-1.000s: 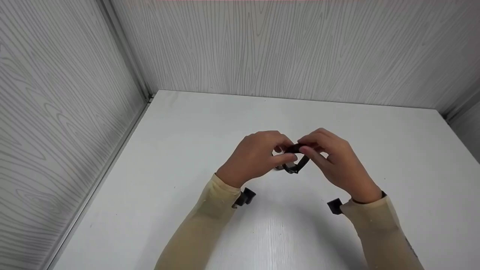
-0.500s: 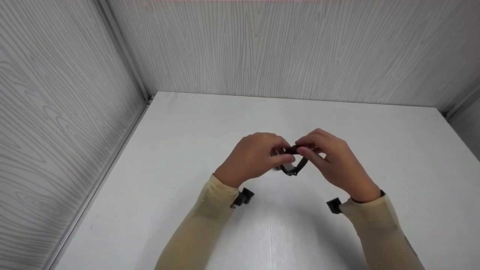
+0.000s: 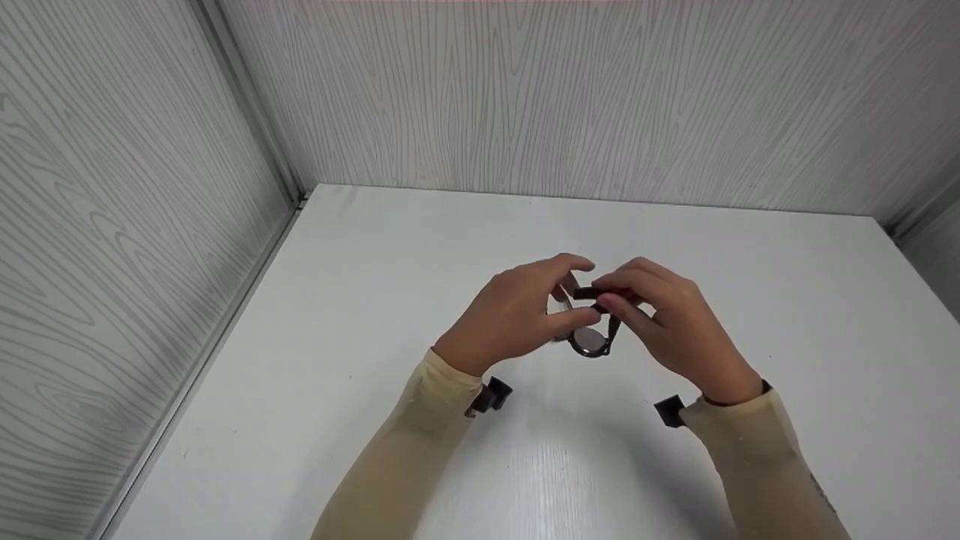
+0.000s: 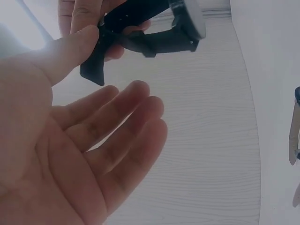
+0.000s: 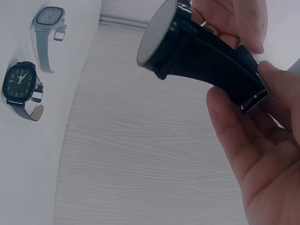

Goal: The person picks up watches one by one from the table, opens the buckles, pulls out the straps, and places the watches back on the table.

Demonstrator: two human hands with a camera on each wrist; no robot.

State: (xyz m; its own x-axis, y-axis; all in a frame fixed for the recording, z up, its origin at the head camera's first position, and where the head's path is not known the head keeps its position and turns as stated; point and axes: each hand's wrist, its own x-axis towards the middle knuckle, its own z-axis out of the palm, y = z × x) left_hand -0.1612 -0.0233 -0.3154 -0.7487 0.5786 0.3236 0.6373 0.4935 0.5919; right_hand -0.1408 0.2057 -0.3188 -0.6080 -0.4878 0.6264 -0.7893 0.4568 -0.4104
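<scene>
A black wristwatch (image 3: 589, 342) with a round face hangs off the table, between the hands in the head view. My right hand (image 3: 675, 322) pinches its strap near the buckle (image 5: 254, 100) with thumb and fingers. My left hand (image 3: 510, 319) has its fingers spread away from the strap. In the left wrist view, the left thumb (image 4: 77, 49) touches the strap (image 4: 96, 65) by its free end, while the other fingers (image 4: 133, 126) are apart from it. The watch's face (image 5: 157, 35) is seen edge-on in the right wrist view.
In the right wrist view, a light-coloured watch (image 5: 49, 16) and a black square-faced watch (image 5: 18, 83) rest on the white table (image 3: 420, 247). Wood-grain panels (image 3: 480, 97) stand behind and at the sides. Small black mounts (image 3: 670, 412) sit at both wrists.
My left fingers have opened away from the strap and lifted. The watch face has swung slightly lower and turned more toward the head view. The right hand has barely moved.
</scene>
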